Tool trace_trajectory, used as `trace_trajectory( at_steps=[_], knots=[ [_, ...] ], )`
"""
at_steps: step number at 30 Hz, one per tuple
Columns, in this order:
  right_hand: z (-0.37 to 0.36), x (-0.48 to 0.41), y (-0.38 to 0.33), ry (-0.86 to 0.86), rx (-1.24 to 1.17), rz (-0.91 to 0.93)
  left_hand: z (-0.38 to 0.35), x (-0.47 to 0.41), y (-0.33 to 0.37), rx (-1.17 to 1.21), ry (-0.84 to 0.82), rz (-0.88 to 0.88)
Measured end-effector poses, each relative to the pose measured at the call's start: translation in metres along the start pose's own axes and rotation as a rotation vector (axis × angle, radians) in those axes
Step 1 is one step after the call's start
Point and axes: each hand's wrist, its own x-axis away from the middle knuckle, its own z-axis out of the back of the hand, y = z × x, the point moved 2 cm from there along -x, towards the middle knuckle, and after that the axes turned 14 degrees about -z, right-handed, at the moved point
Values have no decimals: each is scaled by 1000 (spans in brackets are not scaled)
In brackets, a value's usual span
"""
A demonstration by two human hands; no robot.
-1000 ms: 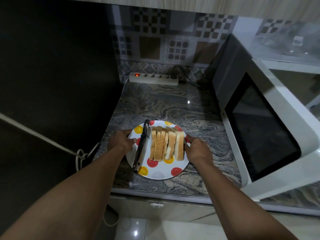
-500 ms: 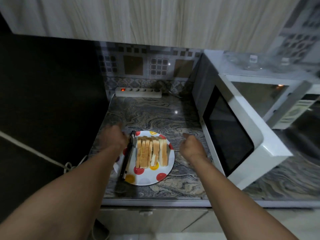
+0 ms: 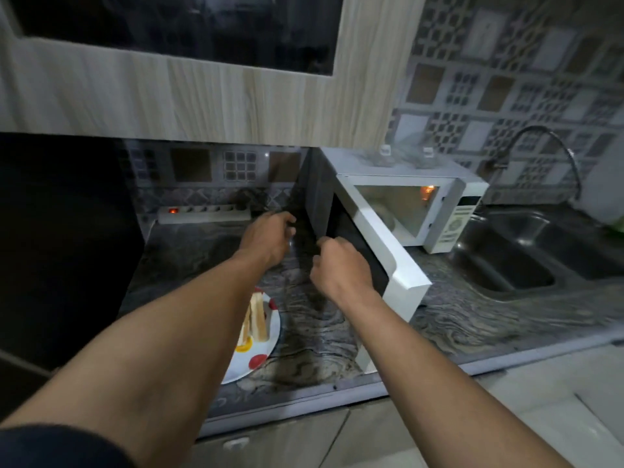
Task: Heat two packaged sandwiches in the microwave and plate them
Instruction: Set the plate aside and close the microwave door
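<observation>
The sandwiches [image 3: 258, 315] stand on edge in a row on the spotted plate [image 3: 261, 358], which rests on the surface [image 3: 320, 336] near its front edge. The left forearm covers most of both, so the number of slices cannot be told. No packaging is visible on them.

Both hands are raised above the surface, beyond the plate and clear of it.
- Left hand [image 3: 270, 236]: fingers loosely curled, nothing in them.
- Right hand [image 3: 337, 265]: fingers curled under, in front of the dark window of the microwave door [image 3: 401, 282]. Whether they touch or grip the door cannot be told.

The microwave [image 3: 449, 201] stands to the right of the plate. Its door is swung out toward the person and the cavity is lit. A power strip [image 3: 202, 213] with a red lamp lies along the tiled wall, and a sink [image 3: 513, 268] is set in at the far right.

Judged step: plating appears complete, and the open door is what remains.

The next move calls for one hand flat on the door's outer face near its free end, then a steady swing until it latches. Keep the left forearm clear of the plate.
</observation>
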Motion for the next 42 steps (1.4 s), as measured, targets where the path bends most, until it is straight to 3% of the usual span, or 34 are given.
trace_trajectory(
  at_steps=[6, 9, 11, 15, 22, 30, 37, 42],
  knots=[
    [30, 0, 16, 309, 118, 62, -18, -49, 66, 289, -87, -111],
    [30, -7, 33, 404, 185, 4, -34, -63, 91, 234, -155, -260],
    [26, -13, 48, 359, 219, -78, -43, -69, 103, 80, -184, -370],
    [27, -26, 73, 215, 294, -190, -59, -79, 110, -4, -209, -502],
    [43, -57, 133, 215, 411, -173, -88, -87, 122, -154, -248, -501],
    [59, -127, 207, 304, 457, -29, -137, -114, 149, -266, -31, -483],
    [67, -215, 261, 351, 444, 194, -185, -151, 173, -422, 153, -297],
    [70, -269, 281, 337, 434, 360, -204, -175, 188, -471, 168, -159]
  ],
)
